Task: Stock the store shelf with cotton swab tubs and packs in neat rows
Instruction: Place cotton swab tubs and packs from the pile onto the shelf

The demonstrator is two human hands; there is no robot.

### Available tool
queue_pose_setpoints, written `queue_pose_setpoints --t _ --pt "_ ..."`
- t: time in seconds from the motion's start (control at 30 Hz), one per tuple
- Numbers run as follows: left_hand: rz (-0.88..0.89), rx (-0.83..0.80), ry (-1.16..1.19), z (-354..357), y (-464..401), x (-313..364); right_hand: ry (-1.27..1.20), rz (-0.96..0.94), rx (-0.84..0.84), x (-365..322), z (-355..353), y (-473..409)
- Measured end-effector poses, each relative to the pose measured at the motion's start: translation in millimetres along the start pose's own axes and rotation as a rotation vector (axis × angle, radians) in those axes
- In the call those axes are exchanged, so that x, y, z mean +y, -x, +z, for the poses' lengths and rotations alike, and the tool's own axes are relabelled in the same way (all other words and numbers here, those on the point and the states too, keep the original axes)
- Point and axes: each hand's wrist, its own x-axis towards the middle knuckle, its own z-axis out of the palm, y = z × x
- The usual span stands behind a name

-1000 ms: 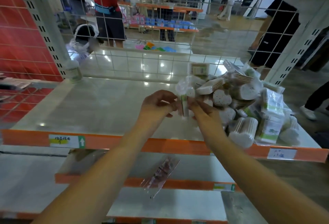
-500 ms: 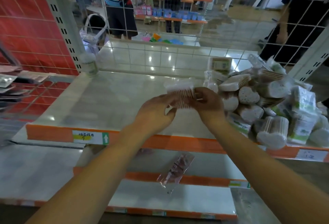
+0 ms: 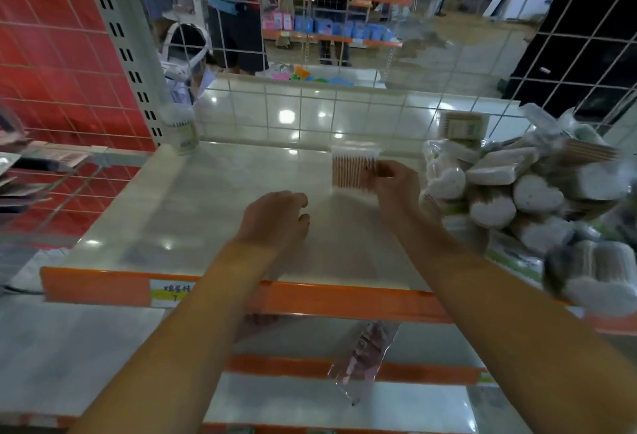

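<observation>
My right hand (image 3: 396,180) pinches a flat clear pack of wooden-stick cotton swabs (image 3: 353,170) by its right edge and holds it upright over the middle of the white shelf (image 3: 206,213). Below and left of the pack, my left hand (image 3: 275,220) hovers with loosely curled fingers and holds nothing. A heap of cotton swab tubs and packs (image 3: 524,192), some of them heart-shaped, covers the right end of the shelf. One round tub (image 3: 182,135) stands alone at the back left corner beside the upright post.
A wire grid (image 3: 310,113) closes the back of the shelf. An orange rail (image 3: 327,299) with a price label runs along the front edge. A clear packet (image 3: 362,358) hangs off the lower shelf. Red grid panels with hung goods stand to the left. People stand beyond the grid.
My right hand has carried the swab pack up and away toward the back of the shelf. My left hand has let go of it and dropped back.
</observation>
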Motion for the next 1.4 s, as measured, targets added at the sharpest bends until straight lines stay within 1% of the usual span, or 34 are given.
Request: queue_pose_setpoints --t 0.17,0.27,0.37,0.5,0.63,0.7,1.13,1.4 --pt "0.123 0.114 -0.08 17 -12 1 0.1 -0.081 0.053 6 32 -25" --pt "0.141 0.145 -0.066 20 -18 -1 0.128 -0.108 0.054 5 48 -41" --pt "0.158 0.144 -0.032 23 -19 1 0.146 -0.12 0.092 9 56 -59" --pt "0.187 0.209 0.047 29 -19 0 0.148 -0.132 0.084 11 64 -75" --pt "0.158 0.178 0.071 29 -25 -5 0.131 -0.171 0.074 10 68 -78" --pt "0.146 0.189 0.083 29 -25 -6 0.139 -0.185 0.069 12 69 -79" --pt "0.165 0.198 0.07 30 -21 -4 0.183 -0.202 0.056 16 69 -80" --pt "0.185 0.259 0.068 33 -21 -3 0.198 -0.19 0.047 15 68 -79"
